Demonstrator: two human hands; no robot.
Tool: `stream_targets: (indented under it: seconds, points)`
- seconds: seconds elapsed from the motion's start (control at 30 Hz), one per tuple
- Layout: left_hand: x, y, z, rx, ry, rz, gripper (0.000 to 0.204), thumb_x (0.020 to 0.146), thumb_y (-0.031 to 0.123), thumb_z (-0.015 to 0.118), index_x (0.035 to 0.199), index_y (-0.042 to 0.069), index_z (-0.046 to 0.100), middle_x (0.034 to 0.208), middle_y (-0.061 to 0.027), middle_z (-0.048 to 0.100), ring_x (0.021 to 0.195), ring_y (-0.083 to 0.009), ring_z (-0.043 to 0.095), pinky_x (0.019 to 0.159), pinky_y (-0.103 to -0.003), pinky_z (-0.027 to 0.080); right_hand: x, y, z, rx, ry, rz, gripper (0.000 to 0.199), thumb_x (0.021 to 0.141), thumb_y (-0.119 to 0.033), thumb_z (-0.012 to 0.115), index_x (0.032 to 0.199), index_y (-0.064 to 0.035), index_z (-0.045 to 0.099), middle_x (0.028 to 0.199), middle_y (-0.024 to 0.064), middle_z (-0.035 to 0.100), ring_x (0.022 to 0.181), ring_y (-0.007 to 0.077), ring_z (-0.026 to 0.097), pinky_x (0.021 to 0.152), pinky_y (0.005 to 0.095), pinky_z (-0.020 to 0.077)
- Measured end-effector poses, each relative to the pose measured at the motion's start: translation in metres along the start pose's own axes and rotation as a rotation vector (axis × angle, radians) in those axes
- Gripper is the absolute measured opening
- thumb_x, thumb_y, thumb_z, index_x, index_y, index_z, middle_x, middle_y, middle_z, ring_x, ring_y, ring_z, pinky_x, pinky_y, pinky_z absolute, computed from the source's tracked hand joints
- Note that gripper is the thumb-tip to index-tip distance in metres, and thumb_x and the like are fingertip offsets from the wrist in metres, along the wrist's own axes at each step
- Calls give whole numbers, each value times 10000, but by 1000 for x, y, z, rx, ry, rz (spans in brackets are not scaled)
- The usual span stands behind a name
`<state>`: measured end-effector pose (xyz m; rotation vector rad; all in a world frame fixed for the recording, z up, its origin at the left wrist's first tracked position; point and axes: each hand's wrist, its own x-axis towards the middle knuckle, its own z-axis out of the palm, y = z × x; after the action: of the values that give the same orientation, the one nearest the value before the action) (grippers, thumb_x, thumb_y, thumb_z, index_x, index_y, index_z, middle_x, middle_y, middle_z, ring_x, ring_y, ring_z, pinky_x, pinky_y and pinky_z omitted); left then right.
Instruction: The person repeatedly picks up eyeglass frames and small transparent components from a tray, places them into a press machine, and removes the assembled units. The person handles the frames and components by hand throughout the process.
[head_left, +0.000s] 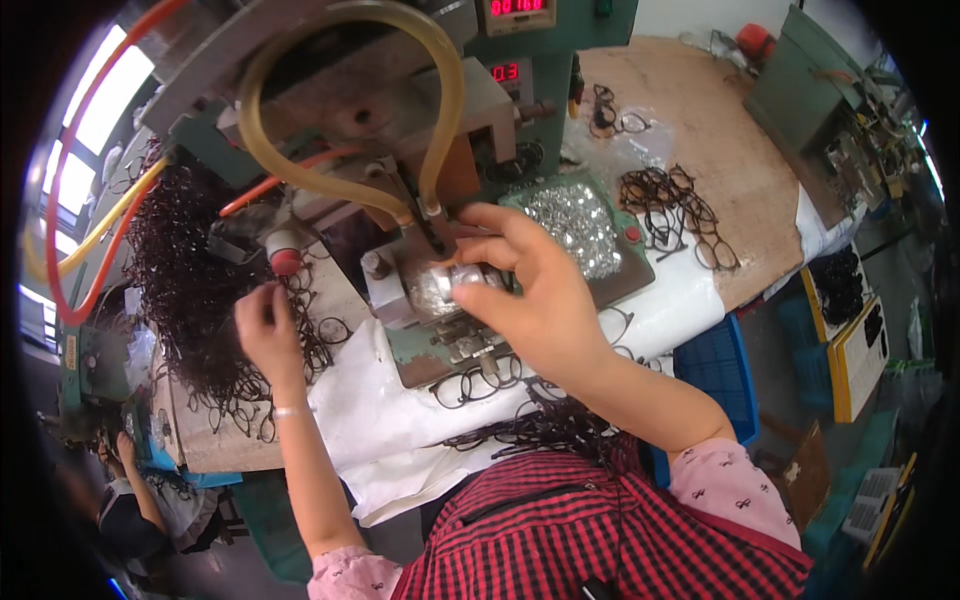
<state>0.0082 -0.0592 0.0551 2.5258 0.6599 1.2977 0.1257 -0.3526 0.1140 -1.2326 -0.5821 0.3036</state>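
In front of me stands a green bench machine with a metal press head (430, 235) over a small shiny fixture (432, 290). My right hand (545, 305) is at this fixture, its fingers curved and apart from the thumb, with the index fingertip by the press head. Bright metal shows in the gap between thumb and fingers. My left hand (268, 330) hovers just below a red push button (286, 262), beside a large pile of dark eyeglass frames (200, 290). Its fingers are curled and slightly blurred; anything inside them is hidden.
A green tray of small shiny metal parts (575, 230) sits right of the fixture. More eyeglass frames (680, 205) lie beyond it, others (540, 425) at my lap. White sheeting (375, 430) covers the table's front. Hoses (250, 110) arch overhead. A blue crate (715, 370) stands at right; another person (145, 500) works at far left.
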Motion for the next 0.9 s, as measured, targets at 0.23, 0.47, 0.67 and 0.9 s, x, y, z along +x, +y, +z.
stream_targets:
  seconds: [0.23,0.47,0.67,0.9]
  points:
    - [-27,153,-51,-379,-226,690,167,748,-5,727,893,10,646,982,-133,690,923,-263,696,751,-316,576,5,46,-109,-1535,220,-183,249,739,-125,723,971,-35,711,1215,157,625,1210,350,541,976,424,456]
    - [-20,177,-8,-469,-150,990,257,680,37,767,901,75,641,985,-68,709,807,-219,686,617,-308,587,20,57,-124,-1212,282,-383,104,746,-85,724,834,-40,694,1028,119,676,1031,322,591,855,406,487]
    - [-22,173,-6,-519,-184,986,222,704,54,751,892,67,634,998,-77,713,807,-210,687,644,-312,599,14,58,-126,-909,375,-96,105,808,-91,712,894,-34,699,821,87,686,765,221,641,703,317,495]
    - [-72,170,-31,-524,-160,621,209,743,62,682,952,46,673,1116,-129,672,996,-300,666,982,-457,525,9,68,-125,-800,346,-31,145,846,-52,664,975,4,696,856,72,701,760,151,651,719,271,509]
